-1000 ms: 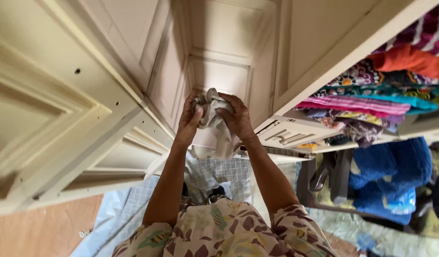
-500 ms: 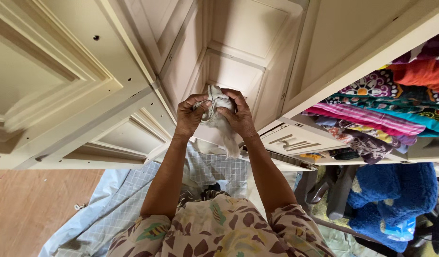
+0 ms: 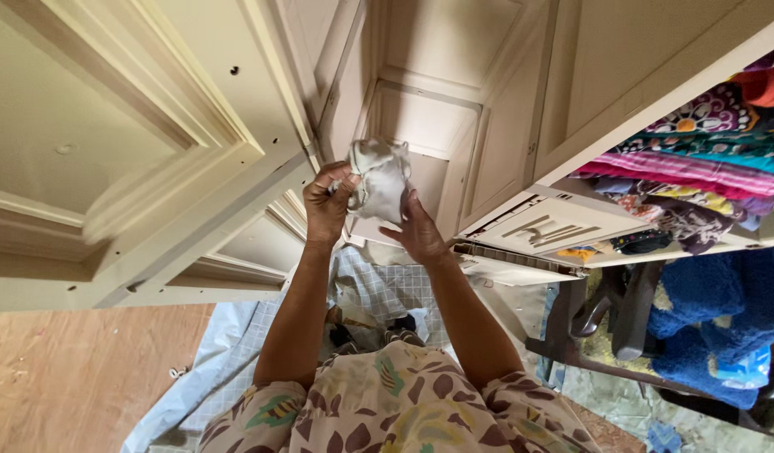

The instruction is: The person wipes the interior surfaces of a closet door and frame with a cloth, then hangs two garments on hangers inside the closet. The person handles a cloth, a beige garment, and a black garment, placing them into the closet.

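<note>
A crumpled pale grey cloth (image 3: 377,174) is bunched up in front of the cream panelled cupboard interior (image 3: 420,117). My left hand (image 3: 326,205) grips its left side with curled fingers. My right hand (image 3: 419,233) sits just below and to the right of the bundle, fingers spread upward and touching its lower edge. Both forearms reach up from my patterned dress.
An open cream cupboard door (image 3: 135,168) stands at the left. Shelves at the right hold stacked folded colourful fabrics (image 3: 697,159). A pulled-out drawer (image 3: 546,226) juts below them. A blue fuzzy blanket (image 3: 722,310) and a checked sheet (image 3: 387,294) lie below.
The cloth has been gathered into a tighter ball and raised. My right hand has slipped from gripping its top to resting under it with fingers apart. The view has shifted.
</note>
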